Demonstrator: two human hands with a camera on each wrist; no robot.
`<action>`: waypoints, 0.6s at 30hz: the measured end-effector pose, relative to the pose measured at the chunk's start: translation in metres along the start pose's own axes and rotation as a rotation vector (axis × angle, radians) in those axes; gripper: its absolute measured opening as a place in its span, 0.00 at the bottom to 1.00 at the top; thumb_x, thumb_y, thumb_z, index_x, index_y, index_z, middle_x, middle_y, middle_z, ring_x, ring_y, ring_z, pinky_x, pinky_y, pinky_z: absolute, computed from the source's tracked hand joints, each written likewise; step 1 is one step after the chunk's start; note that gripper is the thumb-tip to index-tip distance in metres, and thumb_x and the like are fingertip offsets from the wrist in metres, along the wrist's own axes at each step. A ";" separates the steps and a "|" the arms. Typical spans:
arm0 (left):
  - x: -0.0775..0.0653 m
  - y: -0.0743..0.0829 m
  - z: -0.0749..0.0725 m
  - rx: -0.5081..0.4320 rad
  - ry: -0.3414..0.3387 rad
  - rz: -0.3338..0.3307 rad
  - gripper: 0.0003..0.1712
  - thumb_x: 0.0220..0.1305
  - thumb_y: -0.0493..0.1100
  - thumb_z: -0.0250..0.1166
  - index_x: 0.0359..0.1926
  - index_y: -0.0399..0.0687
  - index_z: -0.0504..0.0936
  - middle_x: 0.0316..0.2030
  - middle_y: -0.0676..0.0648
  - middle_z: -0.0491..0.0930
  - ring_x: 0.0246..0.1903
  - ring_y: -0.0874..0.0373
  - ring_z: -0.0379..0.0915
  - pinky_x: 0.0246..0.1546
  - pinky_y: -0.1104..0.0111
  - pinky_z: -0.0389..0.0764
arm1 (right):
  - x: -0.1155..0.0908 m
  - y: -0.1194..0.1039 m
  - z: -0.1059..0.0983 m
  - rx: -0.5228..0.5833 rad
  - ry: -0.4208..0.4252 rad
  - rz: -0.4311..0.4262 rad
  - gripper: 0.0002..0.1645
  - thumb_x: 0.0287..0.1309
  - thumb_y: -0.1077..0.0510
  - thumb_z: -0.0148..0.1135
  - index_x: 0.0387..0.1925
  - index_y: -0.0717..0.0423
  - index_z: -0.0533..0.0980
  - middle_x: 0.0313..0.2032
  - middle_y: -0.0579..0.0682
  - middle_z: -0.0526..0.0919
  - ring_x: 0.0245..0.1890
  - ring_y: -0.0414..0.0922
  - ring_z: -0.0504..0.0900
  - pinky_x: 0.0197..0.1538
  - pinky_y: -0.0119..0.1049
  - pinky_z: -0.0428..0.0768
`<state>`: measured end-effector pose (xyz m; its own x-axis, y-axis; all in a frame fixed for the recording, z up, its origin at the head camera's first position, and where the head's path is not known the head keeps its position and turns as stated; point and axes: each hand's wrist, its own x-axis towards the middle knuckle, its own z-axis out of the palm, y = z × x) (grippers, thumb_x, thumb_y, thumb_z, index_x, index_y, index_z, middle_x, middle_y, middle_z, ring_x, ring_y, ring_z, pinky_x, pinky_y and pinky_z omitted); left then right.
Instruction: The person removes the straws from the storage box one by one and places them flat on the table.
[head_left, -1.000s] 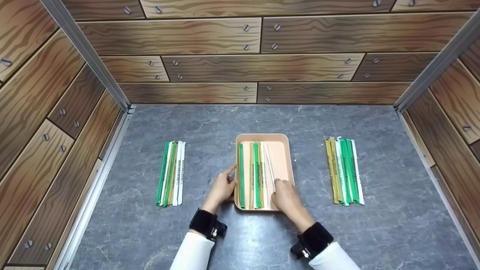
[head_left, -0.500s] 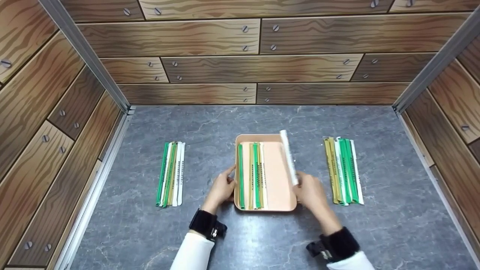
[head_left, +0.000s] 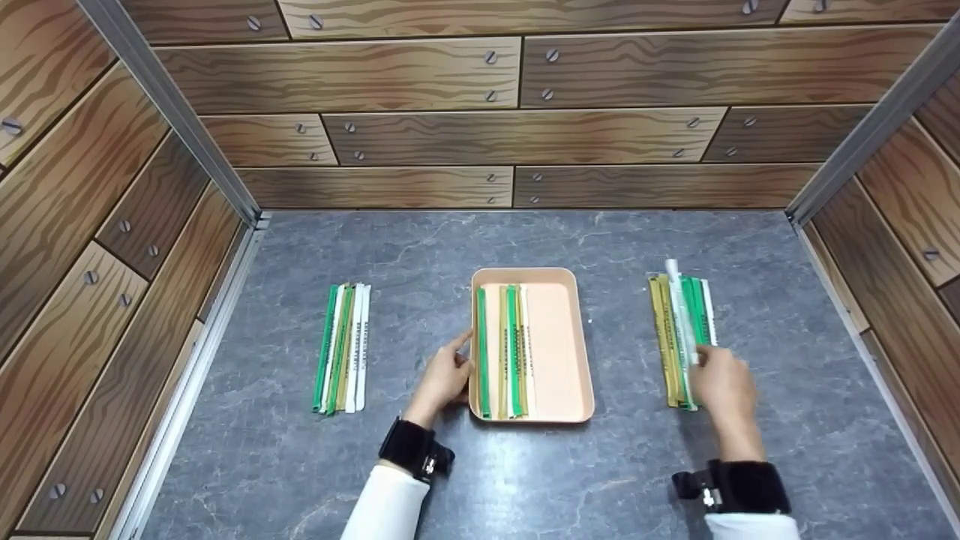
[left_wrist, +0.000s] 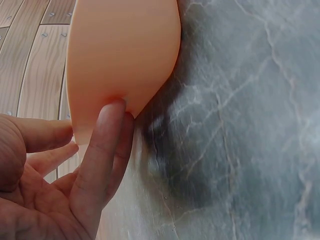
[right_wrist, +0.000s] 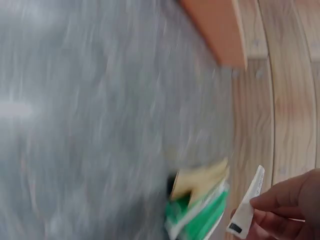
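Note:
My right hand (head_left: 724, 382) pinches a long white wrapped straw (head_left: 680, 307) near its lower end. It is held above the right-hand bundle of green, gold and white wrapped straws (head_left: 661, 337), partly covering it. In the right wrist view, finger and thumb grip the white straw (right_wrist: 248, 210), with the bundle (right_wrist: 207, 200) blurred beside it. My left hand (head_left: 442, 375) touches the left side of a peach tray (head_left: 562, 405). In the left wrist view its fairly straight fingers (left_wrist: 102, 145) rest against the tray's outer wall (left_wrist: 125, 45).
Several green, gold and white wrapped straws (head_left: 513, 352) lie lengthwise in the tray's left half. Another bundle of wrapped straws (head_left: 343, 349) lies on the grey marbled table (head_left: 420, 255) at the left. Wood-patterned walls (head_left: 427, 135) enclose the back and sides.
My right hand has lifted the white straw out of the tray and carried it rightward, over the right-hand bundle. The left hand and tray have stayed in place.

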<state>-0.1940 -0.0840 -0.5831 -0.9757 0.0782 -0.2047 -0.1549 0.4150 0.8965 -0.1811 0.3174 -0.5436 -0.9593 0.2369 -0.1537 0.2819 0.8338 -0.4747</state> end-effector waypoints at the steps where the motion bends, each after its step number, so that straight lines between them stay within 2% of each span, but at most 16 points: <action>1: 0.000 0.000 0.000 0.005 0.002 0.003 0.35 0.63 0.29 0.55 0.72 0.48 0.66 0.29 0.44 0.79 0.20 0.56 0.77 0.17 0.59 0.83 | 0.003 0.007 -0.003 -0.012 -0.016 0.034 0.28 0.59 0.64 0.50 0.62 0.65 0.72 0.52 0.70 0.78 0.47 0.69 0.77 0.35 0.58 0.78; 5: 0.001 0.000 -0.001 0.017 0.006 0.010 0.36 0.62 0.29 0.55 0.71 0.48 0.66 0.29 0.45 0.79 0.22 0.56 0.77 0.17 0.61 0.83 | 0.011 0.029 -0.012 -0.033 -0.067 0.141 0.32 0.57 0.66 0.48 0.66 0.62 0.68 0.54 0.73 0.75 0.46 0.71 0.76 0.31 0.55 0.76; 8: 0.001 0.000 -0.001 0.030 0.011 0.018 0.35 0.62 0.29 0.56 0.71 0.48 0.67 0.29 0.46 0.78 0.23 0.57 0.77 0.18 0.62 0.83 | 0.015 0.041 -0.015 -0.047 -0.085 0.182 0.33 0.57 0.66 0.47 0.67 0.61 0.67 0.55 0.75 0.73 0.46 0.72 0.75 0.32 0.57 0.76; 18: 0.002 -0.002 -0.001 0.058 0.023 0.033 0.34 0.62 0.30 0.56 0.70 0.46 0.68 0.27 0.48 0.79 0.23 0.59 0.76 0.19 0.64 0.82 | 0.024 0.053 -0.013 -0.078 -0.098 0.200 0.31 0.58 0.63 0.49 0.64 0.62 0.69 0.51 0.77 0.74 0.46 0.73 0.75 0.34 0.60 0.75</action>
<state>-0.1957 -0.0851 -0.5850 -0.9836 0.0723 -0.1655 -0.1136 0.4645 0.8782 -0.1896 0.3737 -0.5607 -0.8776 0.3547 -0.3225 0.4601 0.8123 -0.3585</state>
